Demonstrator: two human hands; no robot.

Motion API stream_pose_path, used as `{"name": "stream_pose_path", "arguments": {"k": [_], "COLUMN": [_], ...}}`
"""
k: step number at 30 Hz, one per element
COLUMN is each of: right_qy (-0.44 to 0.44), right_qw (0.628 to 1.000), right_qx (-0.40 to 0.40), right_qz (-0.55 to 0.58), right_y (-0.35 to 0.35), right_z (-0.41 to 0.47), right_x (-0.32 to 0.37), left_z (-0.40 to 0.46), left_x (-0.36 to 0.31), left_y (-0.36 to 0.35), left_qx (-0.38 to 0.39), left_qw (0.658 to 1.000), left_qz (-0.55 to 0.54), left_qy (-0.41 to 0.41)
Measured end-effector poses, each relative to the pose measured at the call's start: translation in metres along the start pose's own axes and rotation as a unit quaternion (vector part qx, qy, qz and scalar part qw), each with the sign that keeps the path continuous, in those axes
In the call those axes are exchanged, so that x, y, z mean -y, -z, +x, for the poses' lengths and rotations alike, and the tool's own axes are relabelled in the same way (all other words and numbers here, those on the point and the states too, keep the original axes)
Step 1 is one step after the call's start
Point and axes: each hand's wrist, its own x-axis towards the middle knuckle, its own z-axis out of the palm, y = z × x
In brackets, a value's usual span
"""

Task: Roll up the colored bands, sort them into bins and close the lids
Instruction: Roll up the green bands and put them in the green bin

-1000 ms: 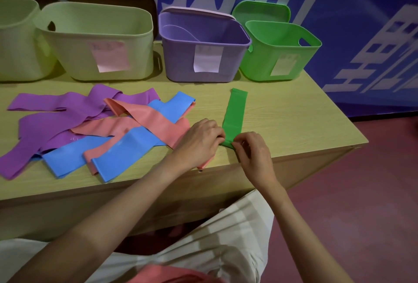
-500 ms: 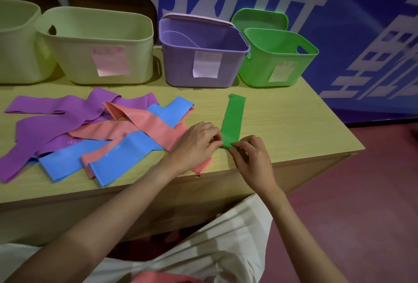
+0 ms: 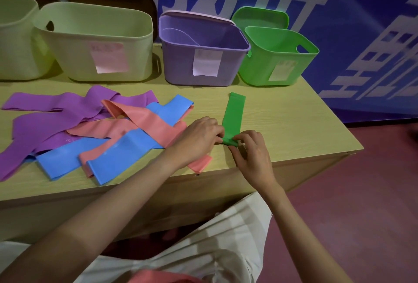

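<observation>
Now the green band (image 3: 234,115) lies flat near the front edge of the worktop (image 3: 294,128), toward its right end, its far end pointing at the back edge and its near end turned over into a small roll. Compared with a second ago that roll has grown a little thicker and the flat stretch of band shorter, while the far end has kept its place. The left hand (image 3: 199,137) pinches the left side of the roll with curled fingers, and the right hand (image 3: 253,153) pinches the right side, its fingertips bent onto the green fold; both hands have crept slightly away from the front edge with the roll.

Just left of the left hand, pink bands (image 3: 144,122), blue bands (image 3: 119,153) and purple bands (image 3: 45,128) sprawl crossed over one another across the left half of the worktop, unchanged; one pink end pokes out under the left wrist at the front edge.

Along the back edge stand four open bins: a green bin (image 3: 278,61) at the right back corner with its green lid (image 3: 260,16) leaning behind it, a purple bin (image 3: 203,56) beside it, touching, then a pale bin (image 3: 97,45) and a second pale bin (image 3: 15,38) at the left. The three nearer bins carry paper labels
</observation>
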Motion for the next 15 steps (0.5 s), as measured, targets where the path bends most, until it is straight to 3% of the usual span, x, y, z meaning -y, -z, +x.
{"name": "stream_pose_path", "arguments": {"k": [7,15], "right_qy": [-0.034,-0.046], "right_qw": [0.999,0.999], "right_qx": [0.0,-0.007], "right_qz": [0.014,-0.006], "right_y": [-0.0035,-0.0026], "right_z": [0.0037,0.0079], "right_x": [-0.0027,-0.0026], "left_z": [-0.0017,0.0029], "left_x": [-0.0019,-0.0023], "left_y": [-0.0009,-0.0041], "left_qx": [-0.037,-0.027], "left_qw": [0.999,1.0], "left_qz": [0.0,-0.016], "left_qy": [-0.013,-0.001]}}
